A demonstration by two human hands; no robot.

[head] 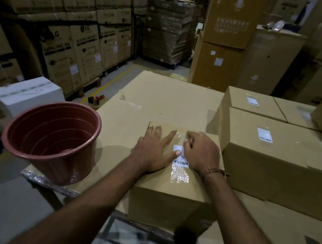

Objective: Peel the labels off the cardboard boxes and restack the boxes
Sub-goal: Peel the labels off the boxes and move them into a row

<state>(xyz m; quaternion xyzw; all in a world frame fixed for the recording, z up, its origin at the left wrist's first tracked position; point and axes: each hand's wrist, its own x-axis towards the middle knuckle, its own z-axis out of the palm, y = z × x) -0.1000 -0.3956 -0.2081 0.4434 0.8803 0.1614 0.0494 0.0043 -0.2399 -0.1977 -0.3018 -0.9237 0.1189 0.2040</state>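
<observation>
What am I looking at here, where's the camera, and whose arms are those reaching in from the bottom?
There is one picture, taken by a wide-angle camera worn on a person's head, so the two bare arms are the wearer's own. They stand in a warehouse at a big flat cardboard surface. In front of them sits a small cardboard box with a white barcode label under clear tape on top. The left hand lies flat on the box, steadying it. The right hand, with a bracelet at the wrist, has its fingers curled at the label's edge, apparently picking at it. A reddish plastic bucket stands to the left. More labelled boxes are stacked on the right.
</observation>
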